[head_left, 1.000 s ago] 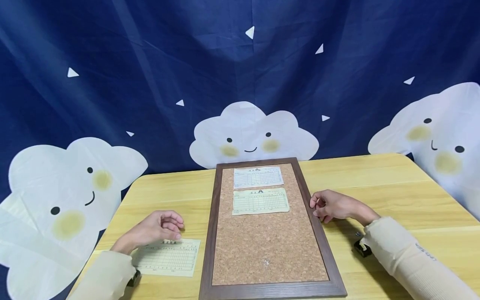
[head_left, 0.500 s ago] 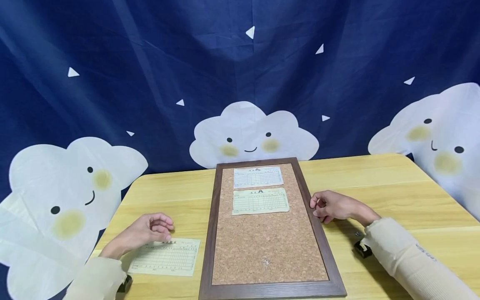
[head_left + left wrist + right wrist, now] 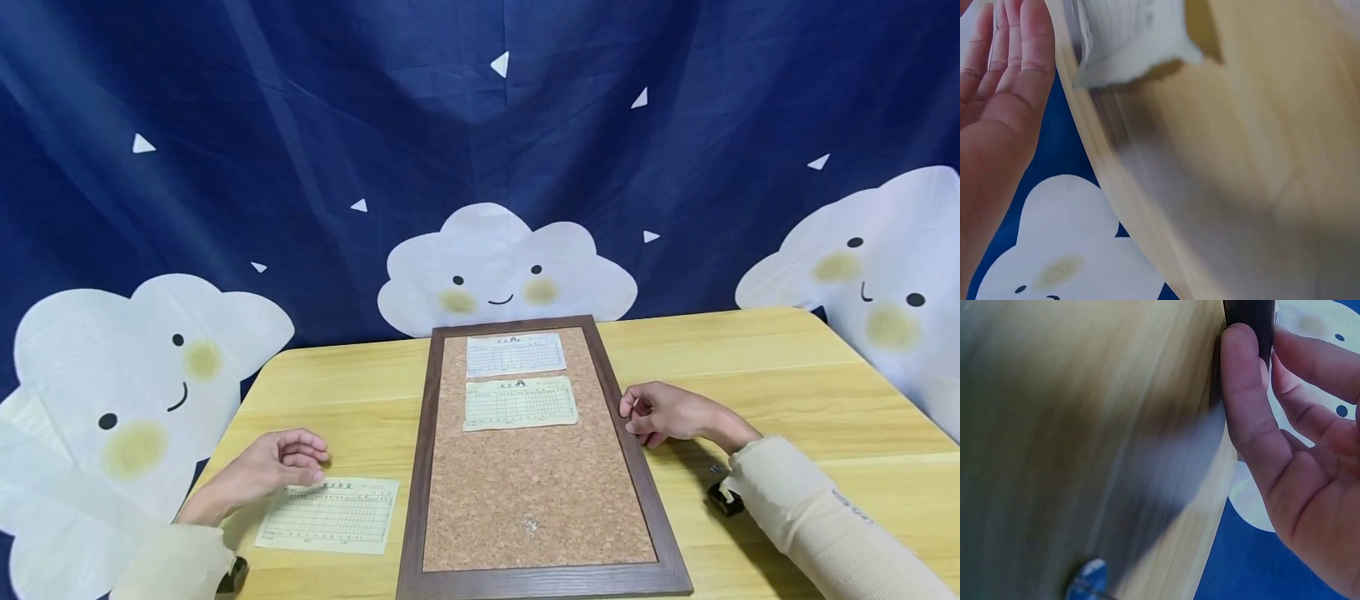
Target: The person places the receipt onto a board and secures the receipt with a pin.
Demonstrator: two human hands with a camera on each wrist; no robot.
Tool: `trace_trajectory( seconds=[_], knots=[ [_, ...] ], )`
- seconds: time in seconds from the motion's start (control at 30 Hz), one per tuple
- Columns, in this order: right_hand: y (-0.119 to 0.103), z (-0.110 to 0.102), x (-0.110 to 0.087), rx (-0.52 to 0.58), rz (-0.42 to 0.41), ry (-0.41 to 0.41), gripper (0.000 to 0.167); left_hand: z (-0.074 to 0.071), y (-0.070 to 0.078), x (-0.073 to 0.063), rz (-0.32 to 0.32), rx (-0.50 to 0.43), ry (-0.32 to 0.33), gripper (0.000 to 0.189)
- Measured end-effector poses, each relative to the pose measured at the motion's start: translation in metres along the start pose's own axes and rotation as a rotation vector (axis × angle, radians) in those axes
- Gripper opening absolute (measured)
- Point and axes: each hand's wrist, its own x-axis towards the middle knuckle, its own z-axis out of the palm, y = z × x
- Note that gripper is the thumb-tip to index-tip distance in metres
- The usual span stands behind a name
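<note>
My left hand hovers over the upper left edge of a pale yellow form slip lying on the table, its fingers loosely bent with nothing between them. In the left wrist view, the same hand shows an empty palm. At the right, my right hand holds the side of a cork board by its dark wooden frame. Up close in the right wrist view, thumb and forefinger pinch the frame edge. On the cork lie a white form slip and, below it, a yellowish form slip.
Small clear bits sit low on the cork. A small shiny thing lies by my right sleeve; the right wrist view shows a round flat-headed piece on the wood. A blue cloud-print curtain hangs behind the table.
My left hand has moved left and slightly down, uncovering more of the loose slip. My right hand and the cork board keep their places.
</note>
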Motion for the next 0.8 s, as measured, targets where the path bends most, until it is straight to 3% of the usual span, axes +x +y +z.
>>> trace_trajectory(
  seconds=[0.33, 0.6, 0.8],
  knots=[
    [0.001, 0.0, 0.0, 0.011, -0.005, -0.002, 0.008, -0.011, -0.006, -0.01, -0.008, 0.043, 0.043, 0.048],
    [0.001, 0.0, 0.0, 0.006, -0.007, -0.002, 0.008, -0.02, -0.011, -0.022, -0.081, 0.102, 0.117, 0.045],
    [0.001, 0.0, 0.001, 0.005, -0.008, -0.005, 0.008, -0.024, -0.016, -0.03, -0.081, 0.107, 0.112, 0.043]
  ],
)
